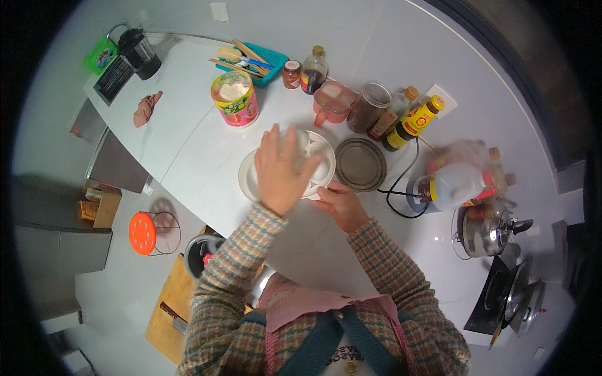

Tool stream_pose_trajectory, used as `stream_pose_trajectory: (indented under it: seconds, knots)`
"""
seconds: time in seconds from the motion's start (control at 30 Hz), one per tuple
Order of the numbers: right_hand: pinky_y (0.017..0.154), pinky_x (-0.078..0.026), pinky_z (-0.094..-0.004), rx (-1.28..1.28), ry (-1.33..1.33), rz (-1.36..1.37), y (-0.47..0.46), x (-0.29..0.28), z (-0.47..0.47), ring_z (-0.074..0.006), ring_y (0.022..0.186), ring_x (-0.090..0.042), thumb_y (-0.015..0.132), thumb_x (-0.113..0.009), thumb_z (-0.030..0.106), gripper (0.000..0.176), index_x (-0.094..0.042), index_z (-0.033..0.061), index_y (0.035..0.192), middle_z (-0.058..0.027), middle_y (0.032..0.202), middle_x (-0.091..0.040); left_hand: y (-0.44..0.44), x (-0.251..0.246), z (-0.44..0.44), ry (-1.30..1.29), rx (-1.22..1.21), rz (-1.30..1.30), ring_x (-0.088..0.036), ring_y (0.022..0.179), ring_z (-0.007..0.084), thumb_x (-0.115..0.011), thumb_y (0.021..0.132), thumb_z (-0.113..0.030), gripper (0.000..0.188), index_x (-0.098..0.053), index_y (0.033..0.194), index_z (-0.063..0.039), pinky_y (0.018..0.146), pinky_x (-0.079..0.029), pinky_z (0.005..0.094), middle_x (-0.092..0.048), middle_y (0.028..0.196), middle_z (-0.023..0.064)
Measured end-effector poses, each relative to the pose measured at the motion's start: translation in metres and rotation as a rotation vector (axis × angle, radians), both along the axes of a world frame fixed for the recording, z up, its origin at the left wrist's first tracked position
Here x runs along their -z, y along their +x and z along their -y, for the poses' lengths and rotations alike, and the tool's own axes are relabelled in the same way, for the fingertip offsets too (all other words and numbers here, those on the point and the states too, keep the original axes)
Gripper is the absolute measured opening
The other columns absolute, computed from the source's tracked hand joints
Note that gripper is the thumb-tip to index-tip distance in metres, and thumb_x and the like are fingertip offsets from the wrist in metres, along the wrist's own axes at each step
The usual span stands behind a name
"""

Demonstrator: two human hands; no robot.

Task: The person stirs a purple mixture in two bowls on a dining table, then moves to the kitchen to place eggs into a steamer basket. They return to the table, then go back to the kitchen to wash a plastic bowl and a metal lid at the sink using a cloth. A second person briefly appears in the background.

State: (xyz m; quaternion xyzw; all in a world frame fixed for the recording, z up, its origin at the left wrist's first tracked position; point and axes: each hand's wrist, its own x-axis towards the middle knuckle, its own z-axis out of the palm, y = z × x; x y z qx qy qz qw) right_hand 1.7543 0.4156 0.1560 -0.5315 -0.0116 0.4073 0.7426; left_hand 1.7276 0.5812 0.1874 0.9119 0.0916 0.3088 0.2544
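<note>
My right hand [342,207] grips the near right rim of a round white tray [328,143] that has cut-out openings. A white egg-like round thing [321,171] sits in it, partly covered by my left thumb. My left hand [281,171], blurred, is spread above the tray with its fingers apart; its palm side is hidden. Beneath my left hand, at the left, shows the rim of a second white round dish [245,176], which the tray overlaps. A dark round lid or plate [360,164] lies just right of the tray.
Behind stand an open pink-and-yellow tub [235,101], a teal basket of utensils [277,61], a red-lidded jar [292,75] and several sauce bottles [409,127]. A black cord [400,181] lies near large jugs [451,188] and a glass kettle [487,230]. A knife [174,317] rests on a cutting board [164,291] at lower left.
</note>
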Motion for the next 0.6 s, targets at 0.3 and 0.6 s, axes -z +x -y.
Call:
stream_pose_trajectory:
  seconds: [0.3, 0.6]
  knots:
    - [0.072, -0.047, -0.0244, 0.068, -0.098, 0.181, 0.002, -0.008, -0.002, -0.0094, 0.082, -0.057, 0.089, -0.058, 0.017, 0.019, -0.063, 0.0009, 0.098, -0.0011, 0.094, -0.062, 0.017, 0.016, 0.013, -0.059, -0.061, -0.159, -0.042, 0.124, 0.0395, -0.062, 0.079, -0.052, 0.070, -0.047, 0.133, -0.009, 0.096, -0.032, 0.0579, -0.042, 0.137, 0.0237]
    - [0.052, -0.043, -0.0326, 0.033, -0.528, 0.964, 0.002, -0.033, -0.025, -0.0191, 0.053, -0.055, 0.082, -0.059, 0.014, 0.014, -0.061, 0.0003, 0.084, -0.0127, 0.061, -0.057, 0.011, 0.043, -0.016, -0.482, 0.129, 0.017, -0.030, 0.134, 0.0385, -0.045, 0.093, -0.035, 0.063, -0.029, 0.143, 0.000, 0.108, -0.024, 0.0429, -0.029, 0.146, 0.0261]
